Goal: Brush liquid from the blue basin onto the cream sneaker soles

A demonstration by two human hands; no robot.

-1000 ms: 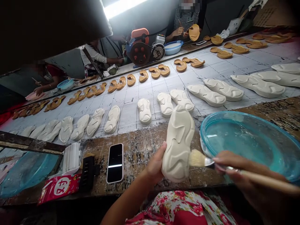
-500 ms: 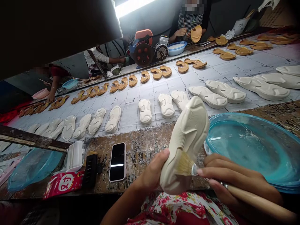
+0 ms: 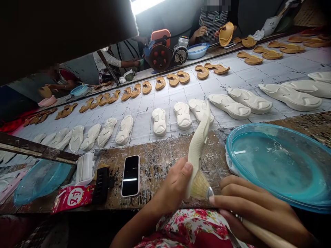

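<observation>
My left hand (image 3: 174,184) is closed around a cream-white shoe sole (image 3: 198,144), which is turned almost edge-on, its toe end pointing up and away. Gripped in my right hand (image 3: 258,203) is a brush (image 3: 201,186) with pale bristles, a metal ferrule and a wooden handle. The bristles press against the lower part of the sole, near my left fingers. The face of the sole turned away from me is hidden. Right of my hands stands a turquoise basin (image 3: 230,137) holding cloudy liquid.
White soles (image 3: 159,122) lie in a row on the white belt (image 3: 144,120); tan soles (image 3: 160,83) line its far side. A phone (image 3: 130,175), a red packet (image 3: 73,198) and a black hair clip (image 3: 100,186) lie on the worn bench. A co-worker (image 3: 213,24) sits opposite.
My left hand has turned the sole from showing its broad face to nearly edge-on. The brush has moved slightly left with it. Across the belt, a co-worker's tan piece has shifted right.
</observation>
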